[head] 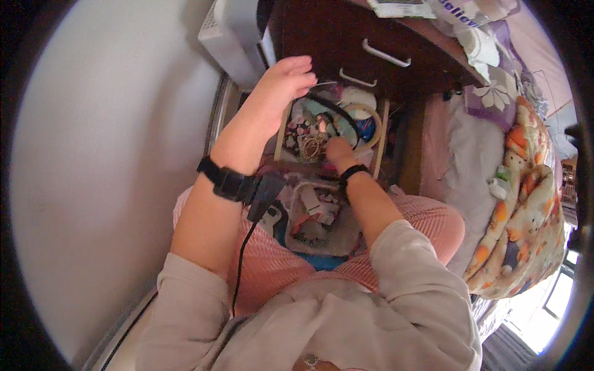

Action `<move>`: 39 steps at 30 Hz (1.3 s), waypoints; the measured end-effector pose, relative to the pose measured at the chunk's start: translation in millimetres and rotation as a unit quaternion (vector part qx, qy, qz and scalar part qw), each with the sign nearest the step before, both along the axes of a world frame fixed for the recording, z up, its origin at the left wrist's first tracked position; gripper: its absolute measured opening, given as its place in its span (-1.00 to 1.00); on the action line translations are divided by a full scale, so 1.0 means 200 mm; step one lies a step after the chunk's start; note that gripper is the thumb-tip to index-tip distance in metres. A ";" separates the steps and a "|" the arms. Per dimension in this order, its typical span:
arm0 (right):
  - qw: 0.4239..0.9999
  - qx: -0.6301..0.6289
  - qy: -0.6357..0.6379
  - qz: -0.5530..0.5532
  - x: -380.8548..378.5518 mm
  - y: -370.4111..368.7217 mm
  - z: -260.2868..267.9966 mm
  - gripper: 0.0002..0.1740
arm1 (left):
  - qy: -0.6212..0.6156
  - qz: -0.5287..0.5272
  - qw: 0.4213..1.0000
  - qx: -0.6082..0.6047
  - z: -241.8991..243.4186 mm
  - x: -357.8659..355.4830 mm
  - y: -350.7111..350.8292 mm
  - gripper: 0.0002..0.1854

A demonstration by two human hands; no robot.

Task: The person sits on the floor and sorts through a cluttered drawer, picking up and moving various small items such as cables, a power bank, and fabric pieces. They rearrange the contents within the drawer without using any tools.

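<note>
An open drawer (383, 132) full of mixed small things lies before me. My left hand (290, 79) is raised over its far left corner, fingers together and bent. A thin white strip (326, 84) and the end of a black strap (332, 105) come close to these fingers; whether they are held is not clear. Reaching down into the drawer, my right hand (339, 150) has its fingers hidden among the contents. Beside it lie a beaded string (312, 147) and a floral-patterned cloth item (294, 131). A pale ring-shaped hoop (378, 121) rests at the drawer's right.
Between my knees stands a clear plastic bin (320, 239) with small boxes (318, 204). Dark drawer fronts with white handles (386, 54) rise beyond. A wall (106, 153) is on the left, a bed with a patterned blanket (519, 222) on the right. A black cable (240, 269) hangs from my left forearm.
</note>
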State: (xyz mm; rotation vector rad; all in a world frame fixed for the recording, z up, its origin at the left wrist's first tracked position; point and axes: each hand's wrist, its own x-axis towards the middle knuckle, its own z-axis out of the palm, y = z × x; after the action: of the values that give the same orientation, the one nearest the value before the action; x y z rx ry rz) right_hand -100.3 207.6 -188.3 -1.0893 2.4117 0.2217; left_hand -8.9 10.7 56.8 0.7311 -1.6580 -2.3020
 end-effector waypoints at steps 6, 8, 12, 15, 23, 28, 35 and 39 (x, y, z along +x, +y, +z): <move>0.994 -0.071 0.013 -0.087 0.04 -0.02 -0.12 -0.78 | -0.006 -0.024 0.999 0.032 0.02 0.00 0.02 -0.51; 0.994 -0.061 0.013 -0.090 0.03 -0.03 -0.12 -0.78 | -0.028 -0.025 0.999 0.022 0.04 -0.01 0.03 -0.53; 0.988 -0.081 0.012 -0.127 0.01 -0.02 -0.12 -0.81 | -0.011 -0.015 0.998 0.055 0.04 0.00 0.04 -0.53; 0.991 -0.110 0.026 -0.070 0.01 0.02 -0.11 -0.80 | 0.001 -0.014 0.999 0.042 0.01 0.00 0.03 -0.55; 0.965 -0.202 -0.030 -0.166 -0.10 0.03 0.15 -0.79 | -0.025 0.002 1.000 0.019 0.02 0.01 0.00 -0.59; 0.898 -0.368 0.145 -0.193 -0.26 0.08 0.27 -0.56 | -0.018 0.022 0.999 0.032 0.02 0.01 -0.02 -0.62; 0.969 -0.149 -0.053 -0.191 -0.17 0.13 0.06 -0.26 | -0.020 0.029 0.999 0.040 0.01 0.00 -0.03 -0.65; 0.941 -0.238 -0.057 -0.235 -0.15 0.19 0.01 -0.45 | -0.023 0.031 0.999 0.037 0.00 0.00 -0.04 -0.67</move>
State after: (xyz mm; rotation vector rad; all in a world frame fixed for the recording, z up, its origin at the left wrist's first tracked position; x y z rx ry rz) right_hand -129.5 245.7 -186.5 -0.6420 2.5943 -0.5953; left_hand -9.5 1.8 56.1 0.8451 -1.5526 -2.3323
